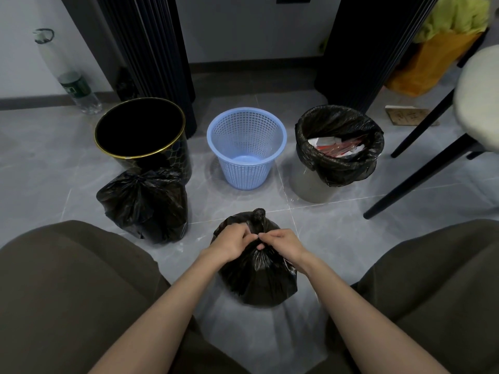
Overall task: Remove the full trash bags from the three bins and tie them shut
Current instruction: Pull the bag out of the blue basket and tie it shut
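A black trash bag (256,282) stands on the floor between my knees. My left hand (232,242) and my right hand (283,242) both pinch its gathered neck, with a twisted end sticking up behind them. A second black bag (143,203), bunched at the top, sits on the floor in front of the black gold-rimmed bin (140,130), which has no bag in it. The blue mesh basket (247,147) in the middle holds nothing. The grey bin (318,184) on the right holds a black liner (339,168) with paper and red wrappers inside.
A chair with black legs (421,168) and a pale seat stands at the right. A clear plastic bottle (78,90) leans by the left wall. Dark fluted columns (151,49) rise behind the bins. A yellow bag (432,63) sits at the back right.
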A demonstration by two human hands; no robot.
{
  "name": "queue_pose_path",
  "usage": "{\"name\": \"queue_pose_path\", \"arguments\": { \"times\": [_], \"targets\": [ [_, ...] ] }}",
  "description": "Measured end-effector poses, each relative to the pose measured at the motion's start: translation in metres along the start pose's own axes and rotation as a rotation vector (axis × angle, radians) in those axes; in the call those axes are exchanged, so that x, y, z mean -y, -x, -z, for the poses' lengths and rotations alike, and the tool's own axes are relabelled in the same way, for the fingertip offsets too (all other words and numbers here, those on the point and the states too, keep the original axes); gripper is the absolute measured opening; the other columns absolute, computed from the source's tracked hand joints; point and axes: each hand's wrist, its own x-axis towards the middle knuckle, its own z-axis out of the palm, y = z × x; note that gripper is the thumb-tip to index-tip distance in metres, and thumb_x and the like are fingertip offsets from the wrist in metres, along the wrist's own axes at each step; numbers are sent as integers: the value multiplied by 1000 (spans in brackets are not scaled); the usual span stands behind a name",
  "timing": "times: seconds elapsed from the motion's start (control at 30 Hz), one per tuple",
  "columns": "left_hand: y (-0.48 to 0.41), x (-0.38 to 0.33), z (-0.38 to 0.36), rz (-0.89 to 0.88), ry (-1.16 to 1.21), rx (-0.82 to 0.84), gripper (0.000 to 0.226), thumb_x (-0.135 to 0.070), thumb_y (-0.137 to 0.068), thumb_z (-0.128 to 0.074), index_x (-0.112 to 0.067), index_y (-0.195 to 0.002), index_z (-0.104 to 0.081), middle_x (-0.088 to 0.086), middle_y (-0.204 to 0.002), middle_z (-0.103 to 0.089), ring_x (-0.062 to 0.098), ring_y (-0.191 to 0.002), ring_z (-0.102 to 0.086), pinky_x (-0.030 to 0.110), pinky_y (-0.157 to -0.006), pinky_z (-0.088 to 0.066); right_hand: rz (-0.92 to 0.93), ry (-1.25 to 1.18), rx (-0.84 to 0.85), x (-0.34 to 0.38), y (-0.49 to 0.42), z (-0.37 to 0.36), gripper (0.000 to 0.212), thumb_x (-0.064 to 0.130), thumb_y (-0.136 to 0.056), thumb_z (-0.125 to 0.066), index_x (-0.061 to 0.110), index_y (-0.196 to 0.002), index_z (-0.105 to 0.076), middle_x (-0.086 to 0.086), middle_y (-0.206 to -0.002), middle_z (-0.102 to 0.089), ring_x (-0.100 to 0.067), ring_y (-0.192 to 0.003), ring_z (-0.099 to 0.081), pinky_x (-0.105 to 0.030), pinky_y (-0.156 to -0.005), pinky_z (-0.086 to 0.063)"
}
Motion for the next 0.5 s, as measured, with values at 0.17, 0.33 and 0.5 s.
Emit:
{"name": "queue_pose_path", "arguments": {
  "times": [0.17, 0.33, 0.5],
  "targets": [
    [2, -2, -2, -49, -26, 117, 32, -28, -97, -45, -14, -80, -67, 7, -87, -69, 21, -85, -63, 25, -73, -38, -214, -269, 5, 9, 1, 10, 19, 21, -86, -67, 9, -99, -74, 3, -74, -72, 4, -57, -60, -15, -55, -34],
    [4, 5, -8, 19, 37, 253, 33, -29, -98, -42, -17, -83, -69, -3, -71, -56, 12, -76, -50, 23, -72, -34, -419, -345, 86, 7, -2, 10, 12, 22, -82, -73, 17, -92, -69, 10, -80, -66, -1, -53, -48, -17, -58, -34],
    [4, 12, -13, 34, 74, 316, 32, -32, -98, -43, -22, -72, -59, -2, -77, -57, 12, -80, -50, 23, -74, -36, -310, -247, 37, 2, -3, 10, 18, 13, -73, -80, 18, -89, -74, 11, -71, -67, 1, -56, -50, -12, -57, -37]
  ]
}}
